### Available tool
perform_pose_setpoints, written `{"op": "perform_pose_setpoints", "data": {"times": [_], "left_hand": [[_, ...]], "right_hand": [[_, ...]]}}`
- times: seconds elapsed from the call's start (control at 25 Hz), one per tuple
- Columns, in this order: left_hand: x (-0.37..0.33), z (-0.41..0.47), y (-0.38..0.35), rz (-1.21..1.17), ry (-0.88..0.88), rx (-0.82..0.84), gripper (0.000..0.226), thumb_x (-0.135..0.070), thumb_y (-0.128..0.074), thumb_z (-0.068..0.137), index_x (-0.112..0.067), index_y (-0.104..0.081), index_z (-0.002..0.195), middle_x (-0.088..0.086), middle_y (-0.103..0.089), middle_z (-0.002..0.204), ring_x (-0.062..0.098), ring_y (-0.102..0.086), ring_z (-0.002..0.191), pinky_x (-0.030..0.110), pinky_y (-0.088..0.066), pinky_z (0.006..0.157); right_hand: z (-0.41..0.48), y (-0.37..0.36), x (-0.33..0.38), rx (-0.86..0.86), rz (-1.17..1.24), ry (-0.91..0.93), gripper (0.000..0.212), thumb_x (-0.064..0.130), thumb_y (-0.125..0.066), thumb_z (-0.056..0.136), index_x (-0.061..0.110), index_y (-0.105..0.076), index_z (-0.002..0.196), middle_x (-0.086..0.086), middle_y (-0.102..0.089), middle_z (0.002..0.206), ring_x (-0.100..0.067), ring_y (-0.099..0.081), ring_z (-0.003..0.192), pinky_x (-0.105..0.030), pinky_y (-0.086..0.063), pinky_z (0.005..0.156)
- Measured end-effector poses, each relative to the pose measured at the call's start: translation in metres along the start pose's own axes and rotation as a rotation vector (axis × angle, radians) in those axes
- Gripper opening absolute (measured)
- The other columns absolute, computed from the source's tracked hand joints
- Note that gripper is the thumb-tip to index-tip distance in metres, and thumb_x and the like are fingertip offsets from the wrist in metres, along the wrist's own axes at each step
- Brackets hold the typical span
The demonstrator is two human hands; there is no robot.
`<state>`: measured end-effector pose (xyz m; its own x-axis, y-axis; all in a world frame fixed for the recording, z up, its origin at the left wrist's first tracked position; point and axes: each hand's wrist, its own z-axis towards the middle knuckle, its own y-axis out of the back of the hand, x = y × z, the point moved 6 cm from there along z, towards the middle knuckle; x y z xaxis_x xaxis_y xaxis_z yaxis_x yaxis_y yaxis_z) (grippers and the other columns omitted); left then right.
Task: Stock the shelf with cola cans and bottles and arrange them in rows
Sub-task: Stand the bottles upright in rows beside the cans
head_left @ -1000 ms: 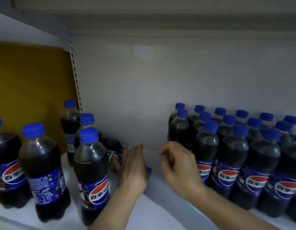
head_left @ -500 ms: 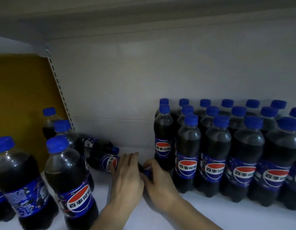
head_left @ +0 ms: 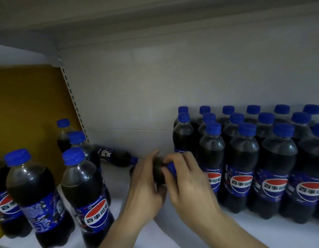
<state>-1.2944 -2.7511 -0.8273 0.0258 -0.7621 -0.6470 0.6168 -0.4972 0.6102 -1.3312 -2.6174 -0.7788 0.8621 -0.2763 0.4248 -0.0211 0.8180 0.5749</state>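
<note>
A cola bottle point(head_left: 159, 171) is held between both hands above the white shelf point(head_left: 173, 235), tilted with its blue cap to the right. My left hand point(head_left: 146, 187) grips its dark body. My right hand point(head_left: 189, 183) pinches the capped neck. Another bottle point(head_left: 117, 157) lies on its side at the back, cap pointing right. Several upright bottles stand in tidy rows on the right point(head_left: 244, 158). A loose group of upright bottles point(head_left: 83, 190) stands on the left.
The grey back panel point(head_left: 155, 95) and a slotted upright point(head_left: 72, 101) close the rear; a yellow panel point(head_left: 26, 104) is behind the left bottles. The shelf above point(head_left: 155, 18) hangs low overhead. A gap of bare shelf lies between the two bottle groups.
Both hands have closed on a fallen bottle and raised its capped end off the shelf. The view has shifted slightly.
</note>
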Motion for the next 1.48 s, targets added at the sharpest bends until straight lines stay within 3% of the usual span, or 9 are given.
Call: {"op": "perform_pose_setpoints", "data": {"times": [0.12, 0.24, 0.4, 0.56, 0.68, 0.84, 1.0, 1.16, 1.48], "left_hand": [[0.009, 0.009, -0.003, -0.189, 0.16, -0.073, 0.066, -0.016, -0.078, 0.081, -0.039, -0.044, 0.133, -0.017, -0.06, 0.126, -0.005, -0.059, 0.11, 0.014, -0.05, 0.09], [0.019, 0.007, -0.017, -0.29, 0.321, 0.005, 0.07, -0.02, -0.086, 0.073, -0.046, -0.043, 0.122, -0.014, -0.062, 0.121, 0.002, -0.06, 0.107, 0.03, -0.054, 0.095], [0.014, -0.004, -0.043, -0.355, 0.279, 0.165, 0.076, -0.015, -0.091, 0.069, -0.052, -0.045, 0.117, -0.021, -0.064, 0.123, 0.004, -0.062, 0.115, 0.036, -0.054, 0.101], [0.005, -0.007, -0.056, -0.381, 0.268, 0.121, 0.072, -0.022, -0.091, 0.071, -0.047, -0.046, 0.121, -0.019, -0.064, 0.122, 0.005, -0.063, 0.114, 0.036, -0.055, 0.099], [0.004, -0.008, -0.062, -0.426, 0.265, 0.116, 0.073, -0.02, -0.092, 0.071, -0.046, -0.048, 0.123, -0.023, -0.064, 0.119, 0.003, -0.063, 0.113, 0.031, -0.055, 0.098], [0.008, -0.011, -0.068, -0.459, 0.237, 0.195, 0.078, -0.008, -0.084, 0.076, -0.059, -0.048, 0.123, -0.023, -0.065, 0.127, 0.001, -0.061, 0.12, 0.039, -0.051, 0.106], [0.009, -0.013, -0.069, -0.464, 0.226, 0.13, 0.076, -0.016, -0.079, 0.069, -0.059, -0.051, 0.126, -0.022, -0.065, 0.129, 0.002, -0.062, 0.121, 0.042, -0.051, 0.106], [0.009, -0.017, -0.073, -0.458, 0.206, 0.109, 0.075, -0.013, -0.079, 0.073, -0.051, -0.052, 0.132, -0.026, -0.066, 0.126, -0.001, -0.061, 0.121, 0.041, -0.05, 0.108], [0.004, -0.018, -0.068, -0.428, 0.228, 0.126, 0.072, -0.007, -0.083, 0.079, -0.056, -0.051, 0.12, -0.033, -0.067, 0.118, -0.008, -0.061, 0.115, 0.034, -0.051, 0.106]], "right_hand": [[0.033, 0.013, 0.024, 0.191, -0.166, 0.059, 0.019, 0.026, -0.052, 0.1, 0.024, -0.05, 0.119, -0.002, -0.043, 0.113, -0.032, -0.063, 0.076, -0.046, -0.057, 0.062], [0.068, 0.027, 0.04, 0.269, -0.284, 0.146, 0.026, 0.013, -0.057, 0.098, 0.022, -0.049, 0.121, -0.004, -0.047, 0.11, -0.028, -0.06, 0.081, -0.043, -0.058, 0.066], [0.091, 0.039, 0.035, 0.332, -0.382, 0.219, 0.019, 0.019, -0.054, 0.101, 0.018, -0.055, 0.12, -0.006, -0.054, 0.107, -0.023, -0.058, 0.084, -0.041, -0.055, 0.073], [0.099, 0.046, 0.015, 0.302, -0.543, 0.204, 0.02, 0.02, -0.056, 0.098, 0.02, -0.057, 0.118, -0.004, -0.059, 0.107, -0.024, -0.057, 0.094, -0.041, -0.047, 0.085], [0.1, 0.047, 0.011, 0.29, -0.534, 0.211, 0.022, 0.021, -0.056, 0.099, 0.019, -0.057, 0.12, -0.005, -0.062, 0.107, -0.024, -0.056, 0.097, -0.045, -0.05, 0.086], [0.102, 0.053, 0.005, 0.298, -0.444, 0.134, 0.03, 0.021, -0.06, 0.098, 0.016, -0.056, 0.128, -0.005, -0.064, 0.11, -0.022, -0.059, 0.101, -0.04, -0.053, 0.088], [0.103, 0.063, -0.002, 0.306, -0.343, 0.046, 0.036, 0.03, -0.064, 0.096, 0.016, -0.059, 0.13, -0.003, -0.063, 0.119, -0.018, -0.061, 0.104, -0.033, -0.052, 0.094], [0.102, 0.071, -0.002, 0.304, -0.433, 0.091, 0.037, 0.038, -0.065, 0.094, 0.022, -0.062, 0.128, -0.001, -0.065, 0.116, -0.019, -0.061, 0.103, -0.04, -0.051, 0.094], [0.101, 0.071, 0.005, 0.304, -0.493, 0.117, 0.039, 0.04, -0.063, 0.095, 0.025, -0.058, 0.13, -0.001, -0.061, 0.12, -0.022, -0.057, 0.108, -0.047, -0.049, 0.095]]}}
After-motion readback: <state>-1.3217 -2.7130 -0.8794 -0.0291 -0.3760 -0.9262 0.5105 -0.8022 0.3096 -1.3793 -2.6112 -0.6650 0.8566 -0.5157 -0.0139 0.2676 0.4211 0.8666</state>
